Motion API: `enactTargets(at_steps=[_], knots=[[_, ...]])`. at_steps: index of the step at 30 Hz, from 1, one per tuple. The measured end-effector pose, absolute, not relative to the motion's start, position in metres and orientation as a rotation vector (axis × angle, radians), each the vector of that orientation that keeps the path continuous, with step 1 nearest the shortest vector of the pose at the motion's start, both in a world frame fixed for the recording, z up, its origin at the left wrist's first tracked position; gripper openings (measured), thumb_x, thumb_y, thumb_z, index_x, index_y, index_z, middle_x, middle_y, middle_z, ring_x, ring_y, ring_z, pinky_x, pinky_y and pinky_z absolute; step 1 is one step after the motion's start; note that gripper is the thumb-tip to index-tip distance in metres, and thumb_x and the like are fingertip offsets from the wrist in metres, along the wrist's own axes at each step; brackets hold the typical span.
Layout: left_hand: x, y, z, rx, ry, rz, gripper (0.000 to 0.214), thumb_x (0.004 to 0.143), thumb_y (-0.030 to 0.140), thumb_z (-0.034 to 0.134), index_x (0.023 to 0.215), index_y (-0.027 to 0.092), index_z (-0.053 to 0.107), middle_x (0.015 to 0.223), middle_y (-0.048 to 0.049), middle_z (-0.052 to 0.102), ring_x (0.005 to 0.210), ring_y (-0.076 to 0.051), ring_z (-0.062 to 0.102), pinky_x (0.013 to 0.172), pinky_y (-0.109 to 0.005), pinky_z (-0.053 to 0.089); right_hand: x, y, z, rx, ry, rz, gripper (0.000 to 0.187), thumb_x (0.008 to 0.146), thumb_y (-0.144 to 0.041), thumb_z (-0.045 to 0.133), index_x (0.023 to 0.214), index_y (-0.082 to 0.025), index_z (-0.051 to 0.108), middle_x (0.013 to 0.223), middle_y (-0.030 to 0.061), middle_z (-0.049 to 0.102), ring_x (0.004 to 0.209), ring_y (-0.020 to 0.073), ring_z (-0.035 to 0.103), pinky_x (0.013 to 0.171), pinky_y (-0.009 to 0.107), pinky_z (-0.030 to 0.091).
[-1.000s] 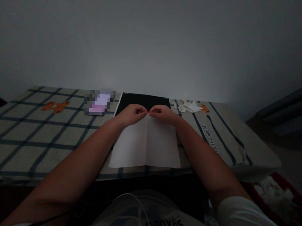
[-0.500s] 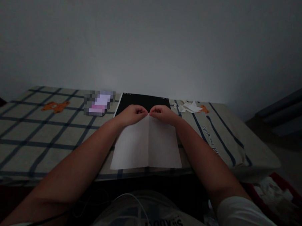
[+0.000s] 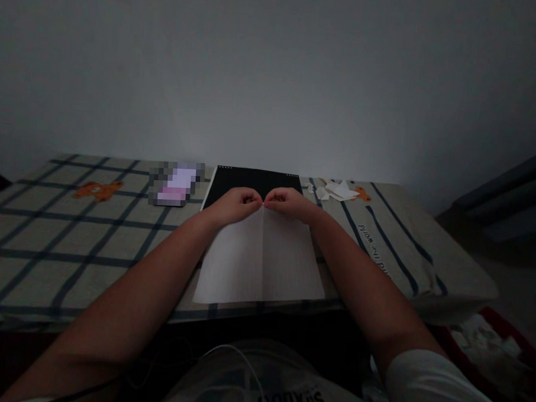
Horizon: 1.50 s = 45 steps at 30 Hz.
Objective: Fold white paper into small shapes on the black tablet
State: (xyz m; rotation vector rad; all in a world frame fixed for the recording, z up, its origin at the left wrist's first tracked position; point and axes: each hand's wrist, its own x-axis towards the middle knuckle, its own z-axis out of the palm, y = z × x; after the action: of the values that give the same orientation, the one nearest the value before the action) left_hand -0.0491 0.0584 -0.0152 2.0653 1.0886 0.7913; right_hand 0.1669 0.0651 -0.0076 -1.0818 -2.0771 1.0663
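Observation:
A white sheet of paper [image 3: 260, 260] with a crease down its middle lies in front of me on a black board [image 3: 255, 181]. My left hand [image 3: 233, 203] and my right hand [image 3: 289, 203] meet at the paper's far edge, on either side of the crease. Both have their fingers curled and pinch the paper's top edge. The far corners of the sheet are hidden under my hands.
The board rests on a checked cloth with dark stripes and orange bear prints [image 3: 71, 234]. A blurred pink and white object [image 3: 176, 183] lies left of the board. White paper scraps [image 3: 337, 190] lie at the back right. A plain wall stands behind.
Both hands stay at the top of the crease. The paper's near edge has shifted a little toward me.

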Motion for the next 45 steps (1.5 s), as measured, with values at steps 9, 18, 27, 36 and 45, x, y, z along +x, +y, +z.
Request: enactTargets(at_steps=[9,18,27,36,45], knots=[[-0.050,0.057,-0.012,2.028,1.069,0.790,0.023,0.084,0.038,0.059,0.087,0.016,0.069,0.071,0.0012,0.056,0.063,-0.012,0.048,0.058,-0.024,0.036,0.168,0.062,-0.003,-1.050,-2.045,1.131,0.024,0.079,-0.039,0.068,0.088,-0.017,0.068,0.084,0.0028,0.066,0.077,0.0154,0.055,0.073,0.031,0.043],[-0.050,0.056,-0.011,2.034,1.062,0.800,0.026,0.084,0.040,0.059,0.088,0.017,0.069,0.072,0.0000,0.058,0.064,-0.012,0.047,0.058,-0.024,0.036,0.168,0.063,-0.005,-1.054,-2.016,1.142,0.021,0.079,-0.037,0.069,0.087,-0.018,0.068,0.085,0.0028,0.066,0.076,0.0149,0.055,0.073,0.030,0.043],[-0.051,0.056,-0.012,2.042,1.069,0.789,0.024,0.084,0.038,0.058,0.086,0.017,0.069,0.068,0.0014,0.055,0.061,-0.011,0.046,0.055,-0.023,0.034,0.167,0.061,-0.003,-1.053,-2.021,1.148,0.023,0.077,-0.038,0.069,0.086,-0.017,0.067,0.083,0.0024,0.065,0.076,0.0148,0.055,0.072,0.030,0.042],[-0.048,0.058,-0.014,2.065,1.046,0.789,0.020,0.080,0.036,0.057,0.081,0.018,0.066,0.070,0.0013,0.055,0.063,-0.012,0.047,0.058,-0.024,0.035,0.165,0.065,-0.009,-1.028,-2.057,1.113,0.025,0.077,-0.041,0.068,0.086,-0.018,0.066,0.080,0.0012,0.062,0.074,0.0146,0.053,0.069,0.029,0.040],[-0.046,0.058,-0.015,2.054,1.040,0.839,0.018,0.080,0.033,0.055,0.078,0.018,0.063,0.071,0.0009,0.056,0.066,-0.012,0.048,0.060,-0.025,0.035,0.161,0.066,-0.013,-1.008,-2.086,1.009,0.021,0.078,-0.035,0.062,0.086,-0.016,0.066,0.080,0.0023,0.064,0.074,0.0145,0.055,0.070,0.029,0.042]])
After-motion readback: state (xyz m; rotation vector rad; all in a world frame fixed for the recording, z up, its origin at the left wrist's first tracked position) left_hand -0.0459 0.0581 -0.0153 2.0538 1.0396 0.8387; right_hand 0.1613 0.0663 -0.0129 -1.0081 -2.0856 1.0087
